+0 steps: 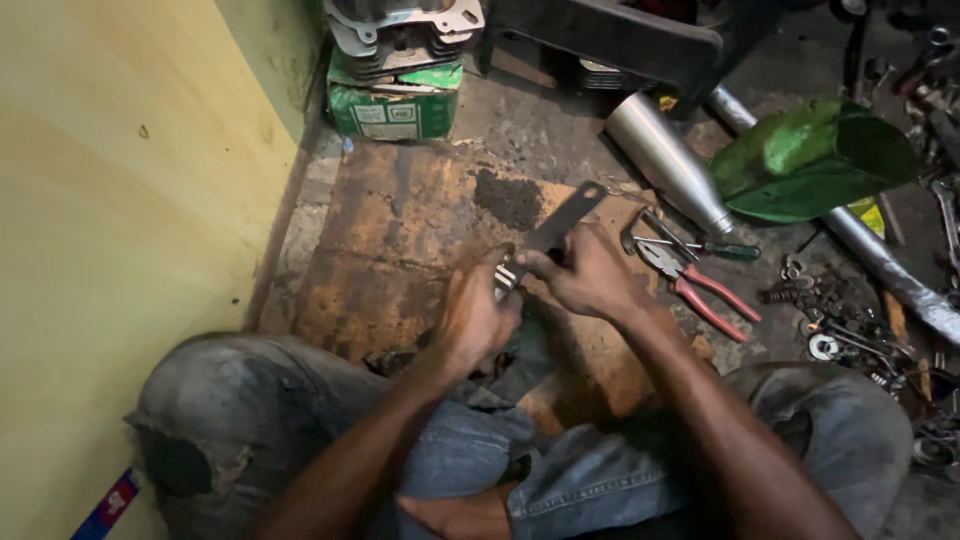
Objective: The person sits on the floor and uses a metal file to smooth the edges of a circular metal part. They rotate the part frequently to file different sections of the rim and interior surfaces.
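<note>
A stained board (400, 240) lies on the grimy workshop floor (540, 120) against a yellow wall (120, 220). Above the board's near edge, the left hand (478, 315) is closed around a small shiny metal part (507, 277), and the right hand (585, 275) grips a dark flat bar (560, 225) that slants up toward the far right. A green carton (395, 100) at the board's far edge carries a finned engine part (400, 30) on top. The board's left half is open. Just right of the hands lie red-handled pliers (690, 280) and a screwdriver (715, 248); beyond them a silver pipe (665, 160), a green sheet (810, 160) and scattered washers (830, 320) crowd the floor.
</note>
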